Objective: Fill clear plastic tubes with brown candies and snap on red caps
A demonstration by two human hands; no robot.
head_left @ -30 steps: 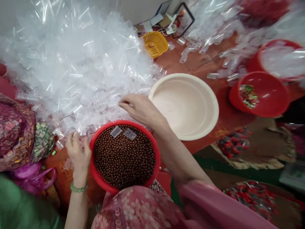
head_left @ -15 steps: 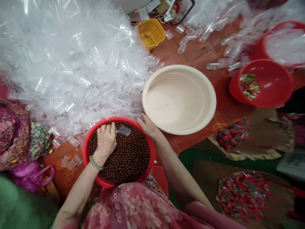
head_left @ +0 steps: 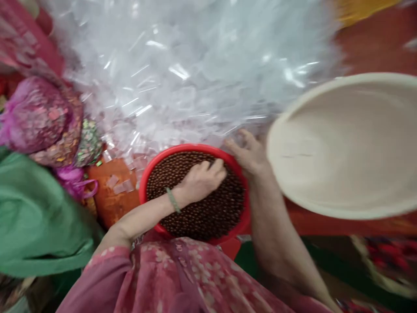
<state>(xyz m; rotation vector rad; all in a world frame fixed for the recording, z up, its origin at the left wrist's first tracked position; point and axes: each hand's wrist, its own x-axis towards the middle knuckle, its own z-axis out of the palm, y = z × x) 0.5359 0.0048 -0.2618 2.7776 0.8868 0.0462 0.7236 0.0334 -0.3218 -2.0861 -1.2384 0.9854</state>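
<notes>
"What are the fingers doing?"

"On the left hand (head_left: 203, 180) they are bent and close together, low over the brown balls (head_left: 208, 217). Blur hides the tips, so I can't tell if they pinch anything."

"And the right hand (head_left: 252, 154)?"

"Its fingers are spread, at the far right rim of the red bowl (head_left: 145, 180). I can't tell whether they touch it."

"So the balls are in that bowl?"

"Yes, they cover its inside in a broad dark layer, and the left hand reaches in from the near left. A green bracelet (head_left: 172, 201) circles that wrist."

"What's just beyond?"

"A big heap of clear pieces (head_left: 182, 95) on the worktop (head_left: 374, 48), spreading along the bowl's far side. A few loose pieces (head_left: 122, 187) lie left of the bowl."

"Any other containers?"

"To the right, a white basin (head_left: 293, 130), wider than the bowl, with thin marks on its inside. At far left, a pink bag (head_left: 39, 115) is full of small flat pieces; beside it, a smaller bag (head_left: 89, 141) holds greenish ones. A magenta bag (head_left: 73, 180) sits nearer."

"And at the edges?"

"Green cloth (head_left: 42, 221) at near left, something yellow (head_left: 361, 11) at far right, and blurred red things (head_left: 391, 254) below the worktop, near right."
</notes>
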